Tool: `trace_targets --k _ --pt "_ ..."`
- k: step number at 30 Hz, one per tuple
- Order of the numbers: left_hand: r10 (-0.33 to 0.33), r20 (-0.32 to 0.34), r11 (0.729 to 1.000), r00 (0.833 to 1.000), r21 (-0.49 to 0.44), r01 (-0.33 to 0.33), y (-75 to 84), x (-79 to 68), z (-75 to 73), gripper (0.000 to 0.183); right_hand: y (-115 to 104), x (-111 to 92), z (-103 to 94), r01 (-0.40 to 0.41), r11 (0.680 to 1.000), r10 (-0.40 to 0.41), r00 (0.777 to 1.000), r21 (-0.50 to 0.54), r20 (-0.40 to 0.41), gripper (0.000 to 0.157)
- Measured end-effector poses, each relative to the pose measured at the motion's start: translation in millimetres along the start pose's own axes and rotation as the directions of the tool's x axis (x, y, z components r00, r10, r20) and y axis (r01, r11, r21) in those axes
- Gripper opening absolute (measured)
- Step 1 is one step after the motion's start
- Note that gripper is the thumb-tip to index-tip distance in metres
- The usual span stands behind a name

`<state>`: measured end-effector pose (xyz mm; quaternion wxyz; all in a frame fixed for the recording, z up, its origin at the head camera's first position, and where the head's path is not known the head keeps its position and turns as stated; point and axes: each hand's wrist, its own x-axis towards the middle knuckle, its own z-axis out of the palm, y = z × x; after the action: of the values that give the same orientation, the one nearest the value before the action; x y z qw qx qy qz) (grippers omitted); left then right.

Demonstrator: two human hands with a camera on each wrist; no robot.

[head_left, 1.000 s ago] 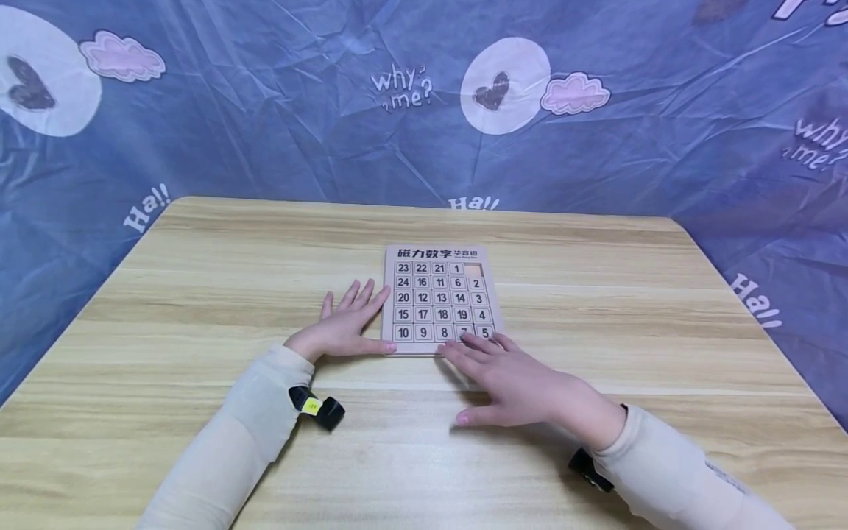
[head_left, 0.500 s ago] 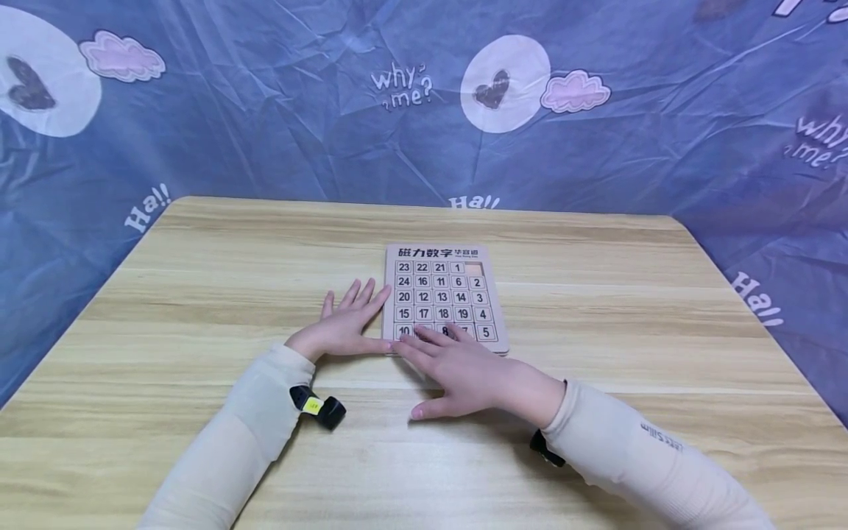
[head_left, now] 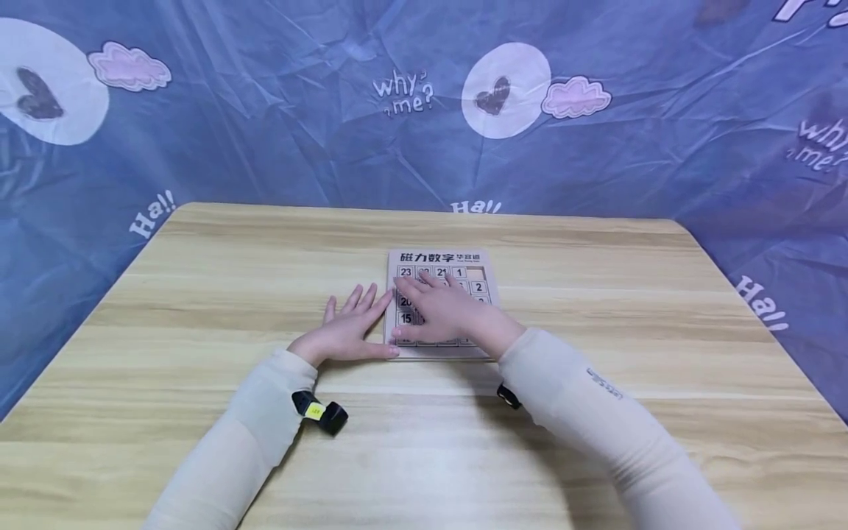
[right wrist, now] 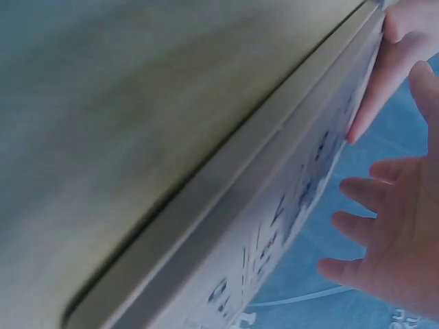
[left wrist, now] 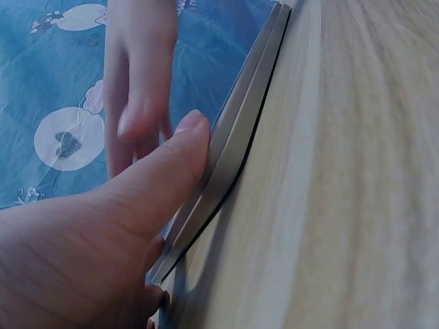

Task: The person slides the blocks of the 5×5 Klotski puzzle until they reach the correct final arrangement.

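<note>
A flat number sliding puzzle [head_left: 450, 353] lies on the table, with square numbered tiles and one gap at the top right of its grid. My left hand [head_left: 344, 333] lies at its left side, fingers spread, with the thumb on the lower left corner. In the left wrist view that thumb [left wrist: 175, 168] touches the puzzle's edge [left wrist: 236, 133]. My right hand [head_left: 440, 305] is over the tiles, fingers spread, and hides many numbers. From the right wrist view, the right hand [right wrist: 394, 233] appears held just above the puzzle's face [right wrist: 274, 226], apart from it.
The wooden table [head_left: 232, 258] extends around the puzzle on all sides. Behind it hangs a blue printed cloth [head_left: 298, 110]. Each wrist wears a black camera strap, with the left one [head_left: 321, 414] fully in sight.
My right hand has moved left and forward, from the puzzle's lower right edge to over its left and middle tiles. The left hand stays put, and the tiles still visible look unchanged.
</note>
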<state>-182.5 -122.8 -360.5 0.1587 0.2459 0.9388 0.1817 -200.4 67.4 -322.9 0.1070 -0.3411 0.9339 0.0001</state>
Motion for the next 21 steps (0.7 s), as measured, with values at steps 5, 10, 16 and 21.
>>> trace_targets --k 5,10,16,21 --pt "-0.007 0.002 1.0 1.0 -0.013 0.007 -0.5 0.9 2.1 0.095 0 18 3.0 -0.067 0.998 0.067 0.998 0.007 0.023 0.085" --pt "-0.004 -0.002 1.0 1.0 -0.03 0.004 -1.2 0.4 1.7 0.094 -2 24 5.1 -0.112 0.994 0.111 0.992 0.007 0.053 0.087" --pt "-0.001 -0.007 1.0 1.0 -0.029 0.001 -0.4 -0.7 0.4 0.094 -1 24 6.6 -0.127 0.992 0.127 0.991 0.003 0.052 0.088" --pt "-0.001 -0.004 1.0 1.0 -0.021 0.001 1.1 -1.4 -0.1 0.093 3 20 6.6 -0.153 0.988 0.153 0.987 -0.006 0.042 0.089"
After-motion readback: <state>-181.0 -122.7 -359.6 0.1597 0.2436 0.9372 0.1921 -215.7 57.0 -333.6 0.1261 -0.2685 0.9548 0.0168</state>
